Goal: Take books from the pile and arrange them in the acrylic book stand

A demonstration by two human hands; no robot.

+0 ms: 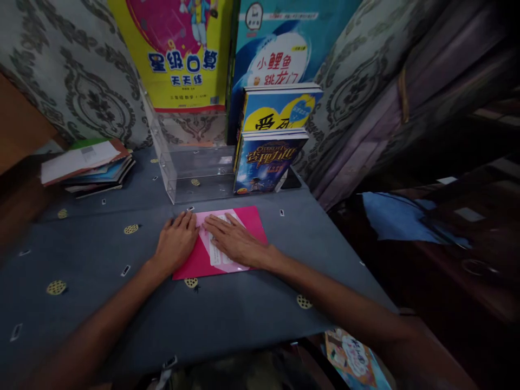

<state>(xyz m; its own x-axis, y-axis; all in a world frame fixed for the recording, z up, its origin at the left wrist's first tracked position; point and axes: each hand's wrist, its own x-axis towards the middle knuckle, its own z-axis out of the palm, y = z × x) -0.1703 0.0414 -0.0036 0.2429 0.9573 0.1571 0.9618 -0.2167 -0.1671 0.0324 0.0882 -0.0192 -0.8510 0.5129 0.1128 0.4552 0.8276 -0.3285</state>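
Note:
A pink book with a pale band and white printed panels lies flat on the dark grey tablecloth, turned sideways to me. My left hand rests on its left edge, fingers stretched out and the palm low. Across the middle of the cover lies my right hand, flat with its fingers pointing left, hiding part of the print. Neither hand grips anything. Just behind the book stands a clear acrylic rack holding upright books, among them a dark blue one.
A loose pile of books sits at the back left. Taller yellow and teal books stand in the rack against a patterned curtain. Another book shows below the table's front edge. The table's right edge drops off beside my right arm.

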